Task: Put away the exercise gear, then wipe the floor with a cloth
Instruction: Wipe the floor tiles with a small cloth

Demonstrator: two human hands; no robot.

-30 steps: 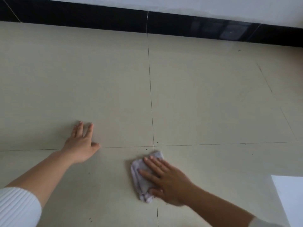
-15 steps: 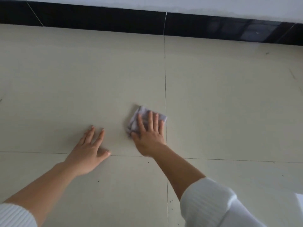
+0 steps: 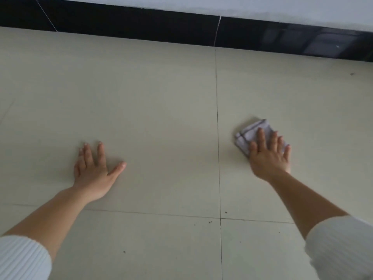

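Dim, even, soft light covers the pale floor tiles [image 3: 153, 102], with no hard glare. Faint, diffuse shadows sit under the left hand [image 3: 94, 172] and beside the cloth [image 3: 252, 131]. The glossy black skirting [image 3: 129, 23] carries a dull reflection at far right. The picture is soft and grainy; straight lines bow near the edges.

My right hand [image 3: 269, 158] pressing flat on folded cloth [image 3: 252, 134], right of tile seam. My left hand [image 3: 94, 174] resting flat, fingers spread, on floor [image 3: 161, 98], well apart.
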